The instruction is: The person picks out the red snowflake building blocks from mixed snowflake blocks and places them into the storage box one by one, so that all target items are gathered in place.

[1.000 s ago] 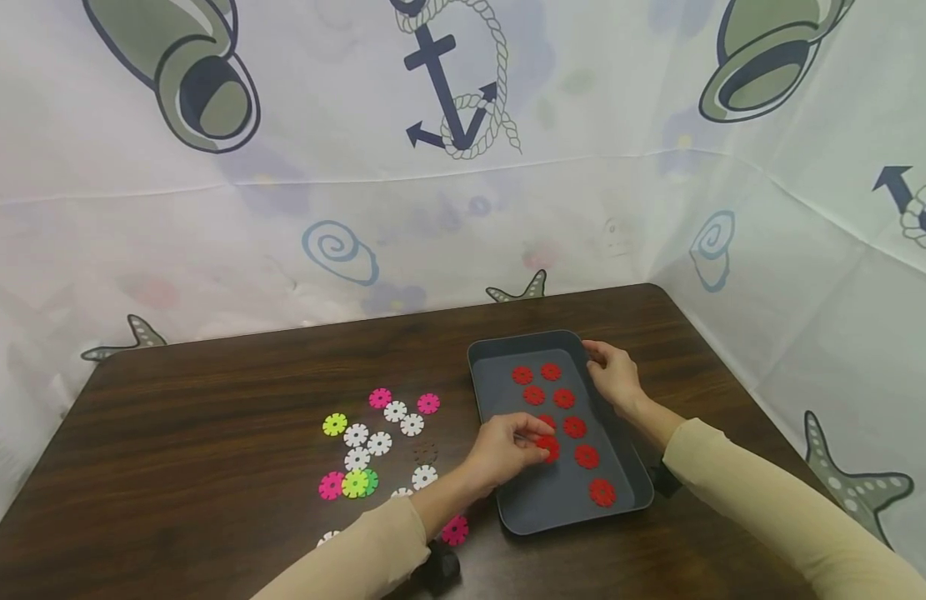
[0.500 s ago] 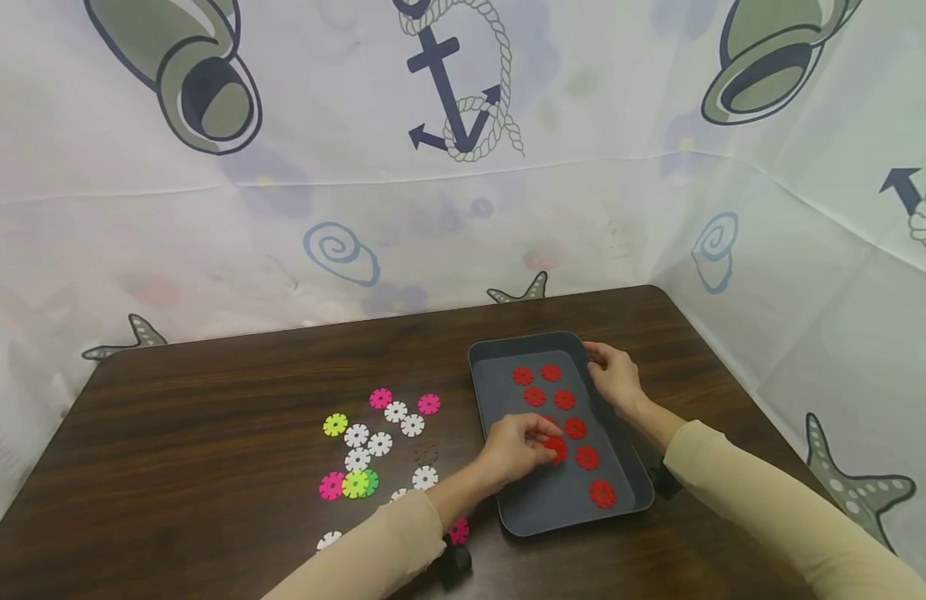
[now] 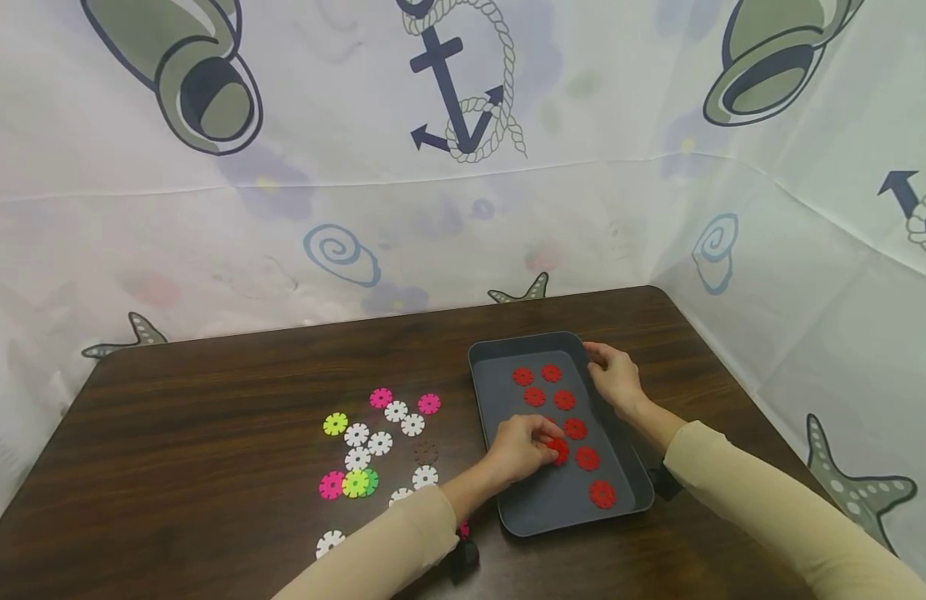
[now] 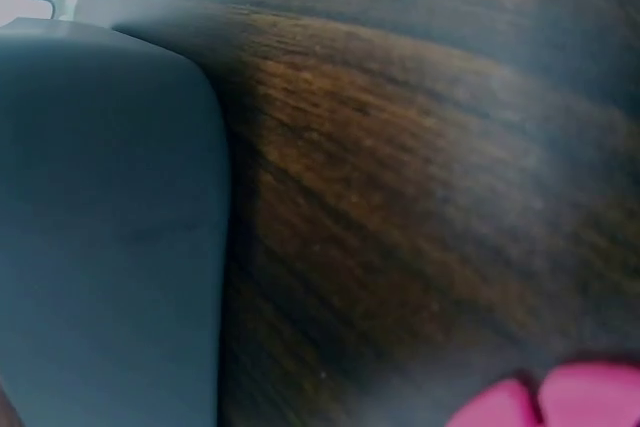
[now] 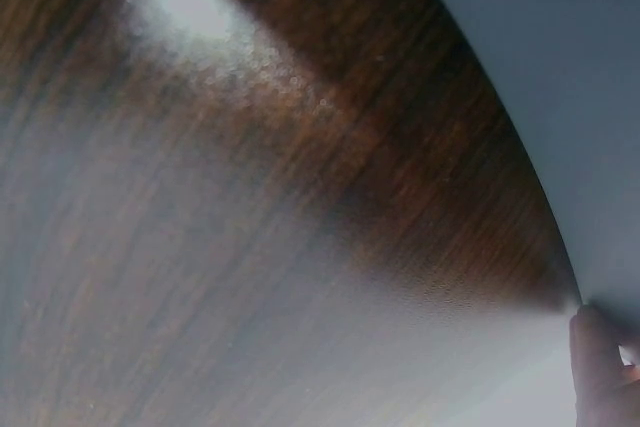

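A dark grey baking tray [image 3: 533,518] lies on the table with several red notched discs [image 3: 564,400] spread in two rough columns. My left hand [image 3: 517,448] is over the tray's left half, pinching a red disc [image 3: 558,451] between thumb and fingers close above the tray floor. Another red disc is partly hidden behind those fingers. At the tray's far right side, my right hand [image 3: 617,382] grips the rim. In the right wrist view, fingertips [image 5: 597,342] of that hand show at the tray's edge [image 5: 540,127]. The left wrist view shows the tray's outer wall [image 4: 120,227].
Left of the tray, several loose discs lie on the brown table [image 3: 207,450]: white [image 3: 379,442], pink [image 3: 331,485], yellow-green [image 3: 335,424], green and brown [image 3: 426,452]. A pink disc is mostly covered by the left sleeve. A patterned white cloth [image 3: 432,217] hangs behind and at the right.
My left hand has shifted slightly right across the tray with the red disc. Its sleeve now covers more of the front pink disc and less of a white one. The right hand stays put.
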A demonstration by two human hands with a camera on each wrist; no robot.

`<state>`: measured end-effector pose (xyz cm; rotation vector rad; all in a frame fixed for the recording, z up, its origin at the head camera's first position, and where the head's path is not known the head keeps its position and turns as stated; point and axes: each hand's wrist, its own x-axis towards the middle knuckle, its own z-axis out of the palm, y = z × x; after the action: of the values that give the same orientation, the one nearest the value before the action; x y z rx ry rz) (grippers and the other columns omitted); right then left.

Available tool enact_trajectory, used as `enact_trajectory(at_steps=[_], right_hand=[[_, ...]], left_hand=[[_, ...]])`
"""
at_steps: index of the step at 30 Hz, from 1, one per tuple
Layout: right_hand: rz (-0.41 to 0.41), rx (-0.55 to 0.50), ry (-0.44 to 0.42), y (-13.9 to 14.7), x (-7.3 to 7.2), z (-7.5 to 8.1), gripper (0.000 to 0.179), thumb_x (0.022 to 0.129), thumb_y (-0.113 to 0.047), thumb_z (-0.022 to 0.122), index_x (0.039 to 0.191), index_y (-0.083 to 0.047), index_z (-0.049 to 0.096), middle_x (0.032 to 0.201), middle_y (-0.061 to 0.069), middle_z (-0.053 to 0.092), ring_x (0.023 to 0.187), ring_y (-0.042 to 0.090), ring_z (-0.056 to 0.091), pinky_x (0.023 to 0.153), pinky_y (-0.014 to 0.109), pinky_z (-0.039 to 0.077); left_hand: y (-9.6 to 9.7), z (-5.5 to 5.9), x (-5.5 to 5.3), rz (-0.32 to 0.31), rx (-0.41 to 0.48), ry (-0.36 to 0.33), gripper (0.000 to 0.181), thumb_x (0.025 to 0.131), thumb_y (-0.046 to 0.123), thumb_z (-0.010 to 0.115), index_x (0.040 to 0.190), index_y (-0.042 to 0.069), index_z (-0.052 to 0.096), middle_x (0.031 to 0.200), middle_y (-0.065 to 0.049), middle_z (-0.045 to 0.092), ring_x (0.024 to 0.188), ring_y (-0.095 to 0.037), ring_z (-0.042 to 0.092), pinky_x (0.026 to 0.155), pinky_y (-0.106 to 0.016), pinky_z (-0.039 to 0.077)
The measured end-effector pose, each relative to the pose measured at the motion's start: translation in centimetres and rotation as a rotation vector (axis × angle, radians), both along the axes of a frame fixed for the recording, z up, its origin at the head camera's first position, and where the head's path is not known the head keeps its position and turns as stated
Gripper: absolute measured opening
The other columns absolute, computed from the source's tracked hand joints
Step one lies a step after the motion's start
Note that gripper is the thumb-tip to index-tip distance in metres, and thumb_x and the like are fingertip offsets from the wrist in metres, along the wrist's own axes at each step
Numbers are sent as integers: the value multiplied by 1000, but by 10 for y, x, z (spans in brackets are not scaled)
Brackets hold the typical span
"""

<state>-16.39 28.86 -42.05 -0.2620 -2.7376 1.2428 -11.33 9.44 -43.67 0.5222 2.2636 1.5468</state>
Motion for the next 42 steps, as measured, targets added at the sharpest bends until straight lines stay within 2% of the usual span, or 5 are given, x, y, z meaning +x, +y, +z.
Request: enact_trajectory(at_steps=[7,17,23,26,42], right_hand=[[-3,1,6,0,-1,-2,38,91,1,47,129,3,52,116,26,59,101,33,56,75,34,47],[6,3,10,1,-2,-2,39,92,1,47,130,3,51,118,26,59,104,33,56,77,35,47],[6,1,8,0,-2,-1,39,92,1,47,130,3,51,119,26,59,105,34,56,77,35,48],[3,1,8,0,-2,-2,39,92,1,47,130,3,51,119,26,59,105,34,57,78,37,48],[-3,11,8,1,0,-4,39,92,0,47,130,2,51,120,26,59,108,35,56,81,39,48]], left_hand=[[3,-6,-1,-2,-42,109,20,74,-10,68,89,2,71,76,-5,68,62,-3,58,57,-15,47],[6,-10,0,7,-81,202,19,75,-10,67,89,2,70,71,0,65,60,0,56,56,-13,46],[6,-13,1,19,-156,340,18,74,-4,73,88,7,71,74,0,63,64,0,52,59,-13,42],[5,-13,2,24,-185,381,18,73,-2,75,88,8,72,75,0,60,66,-1,50,60,-13,41],[6,-16,6,39,-222,405,17,74,1,74,89,7,71,78,0,57,71,-7,51,63,-16,41]])
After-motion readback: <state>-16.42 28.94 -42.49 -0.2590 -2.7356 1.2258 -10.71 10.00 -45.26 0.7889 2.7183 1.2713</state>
